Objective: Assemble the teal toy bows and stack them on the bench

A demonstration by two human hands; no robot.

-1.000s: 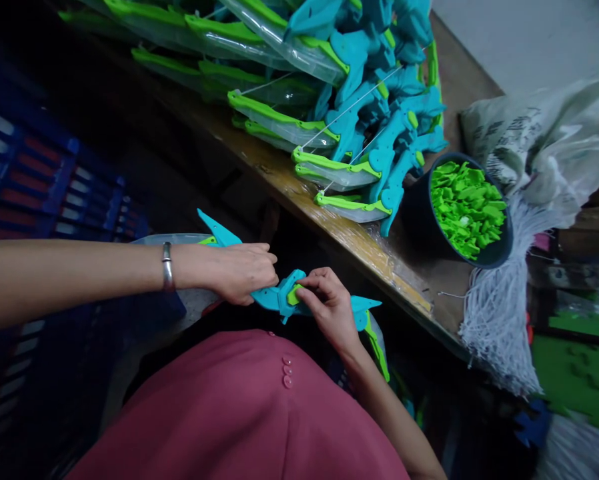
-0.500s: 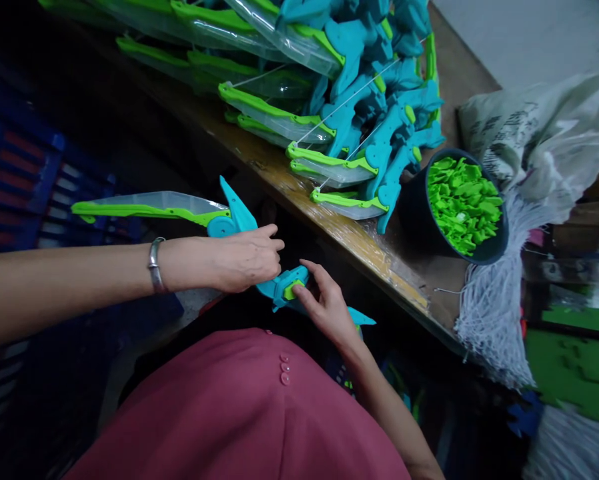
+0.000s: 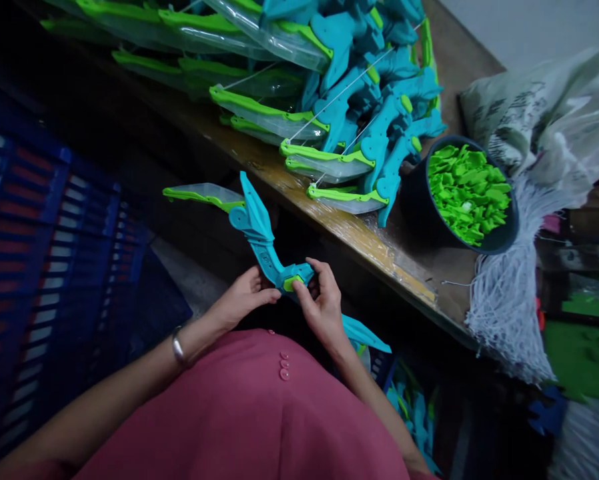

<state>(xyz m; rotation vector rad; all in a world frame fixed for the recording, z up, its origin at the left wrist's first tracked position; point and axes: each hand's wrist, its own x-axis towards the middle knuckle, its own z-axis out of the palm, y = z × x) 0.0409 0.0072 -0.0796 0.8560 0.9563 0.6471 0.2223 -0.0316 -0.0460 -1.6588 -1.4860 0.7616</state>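
Observation:
In front of my body is a teal toy bow (image 3: 264, 257) with a lime-green and clear limb at its left end. My left hand (image 3: 244, 297) holds the bow's middle from below left, its thumb along the near side. My right hand (image 3: 324, 303) is closed on the grip, the thumb resting beside a small lime-green piece (image 3: 293, 283) set into it. Past my right wrist the bow's other teal arm sticks out, and its far end is partly hidden by my forearm.
Many similar toy bows (image 3: 349, 160) are heaped on the table (image 3: 369, 243). A dark bucket (image 3: 414, 207) of lime-green parts stands by them. A bundle of white strings (image 3: 502, 307) hangs over the table's edge near a plastic sack (image 3: 504, 120). Blue crates (image 3: 54, 267) are stacked at left.
My left hand has drawn back from above the bow and now holds its middle from below. The bow's left limb has turned, pointing farther away and looking shorter. My right hand keeps its grip.

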